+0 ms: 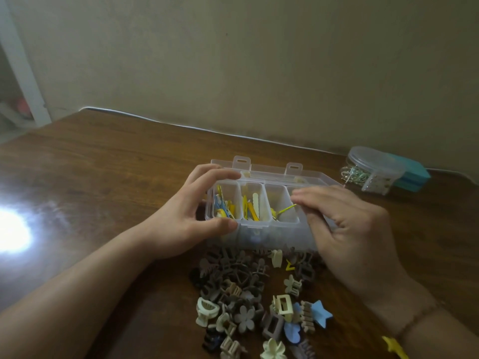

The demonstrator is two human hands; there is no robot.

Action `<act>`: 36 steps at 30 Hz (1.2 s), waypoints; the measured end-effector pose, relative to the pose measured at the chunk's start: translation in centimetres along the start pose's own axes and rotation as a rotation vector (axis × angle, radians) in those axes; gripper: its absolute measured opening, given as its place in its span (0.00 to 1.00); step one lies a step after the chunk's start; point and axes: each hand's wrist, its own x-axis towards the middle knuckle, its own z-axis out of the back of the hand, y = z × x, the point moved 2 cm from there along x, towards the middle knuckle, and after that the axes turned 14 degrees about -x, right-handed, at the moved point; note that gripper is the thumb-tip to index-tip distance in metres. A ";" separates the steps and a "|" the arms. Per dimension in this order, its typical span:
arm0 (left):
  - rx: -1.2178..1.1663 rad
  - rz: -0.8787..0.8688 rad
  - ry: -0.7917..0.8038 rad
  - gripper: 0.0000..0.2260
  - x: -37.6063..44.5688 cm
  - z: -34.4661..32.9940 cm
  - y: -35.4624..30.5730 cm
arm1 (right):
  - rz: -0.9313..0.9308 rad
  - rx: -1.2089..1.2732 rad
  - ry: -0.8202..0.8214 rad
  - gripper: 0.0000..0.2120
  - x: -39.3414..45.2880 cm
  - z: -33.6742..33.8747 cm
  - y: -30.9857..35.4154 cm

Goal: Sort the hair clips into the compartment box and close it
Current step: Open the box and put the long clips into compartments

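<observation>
Wooden table (pixel 103 177) with box (pixel 272 233), clips (pixel 248 294), jar (pixel 373 169).

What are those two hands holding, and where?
The left hand grips the clear compartment box at its left end. The right hand pinches a yellow clip by one end.

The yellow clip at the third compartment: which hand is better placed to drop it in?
Probably the right hand: its fingertips hold the yellow clip over that compartment, while the left hand grips the compartment box at its end.
</observation>
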 end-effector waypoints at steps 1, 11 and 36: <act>-0.002 0.001 0.001 0.32 0.0 0.0 0.0 | 0.016 0.004 0.018 0.13 0.0 -0.1 0.1; -0.019 0.020 -0.004 0.31 0.1 -0.2 -0.2 | -0.104 0.247 0.262 0.08 0.7 6.4 -3.3; 0.010 0.006 -0.021 0.32 0.0 -0.1 -0.1 | 0.045 0.165 0.968 0.26 -0.3 5.6 -4.1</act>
